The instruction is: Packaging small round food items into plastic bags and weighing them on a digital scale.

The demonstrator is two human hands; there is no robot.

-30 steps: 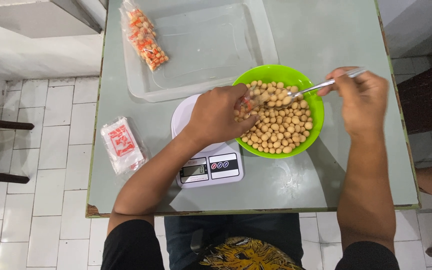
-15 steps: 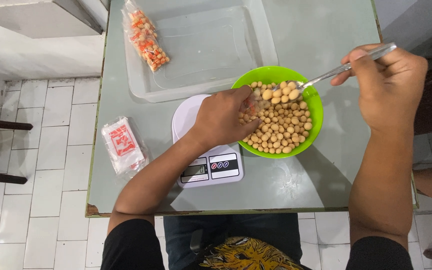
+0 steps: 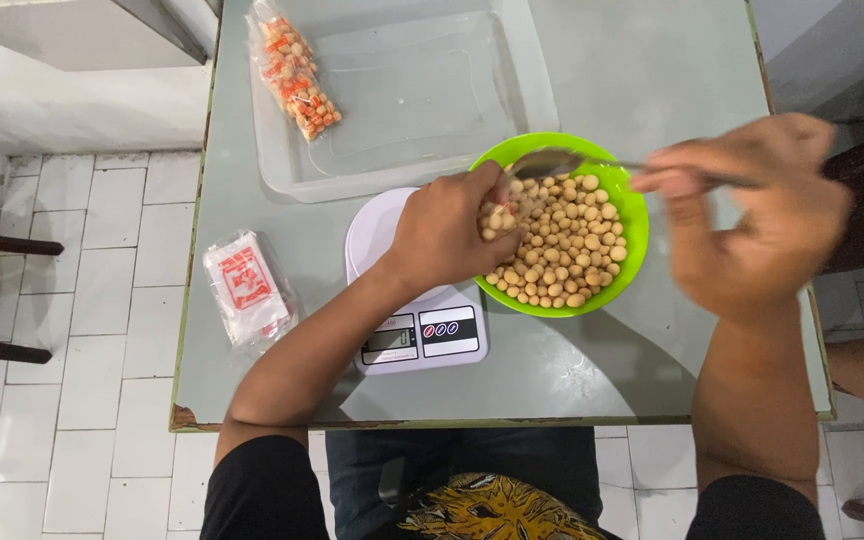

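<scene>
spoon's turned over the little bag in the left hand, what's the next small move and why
Probably dip the spoon back into the green bowl for another scoop. Its bowl looks empty, tipped at the mouth of the small clear bag that the left hand holds open over the bowl's edge. The bag holds only a few beans, and the right hand grips the handle.

A grey-green table (image 3: 642,60) carries everything. A white kitchen scale (image 3: 414,320) lies partly under the left-hand fingers (image 3: 487,195), a green bowl (image 3: 633,215) of beans just beyond them, a clear tray (image 3: 407,95) farther out, and a stack of printed bags (image 3: 245,288) well outside.
</scene>
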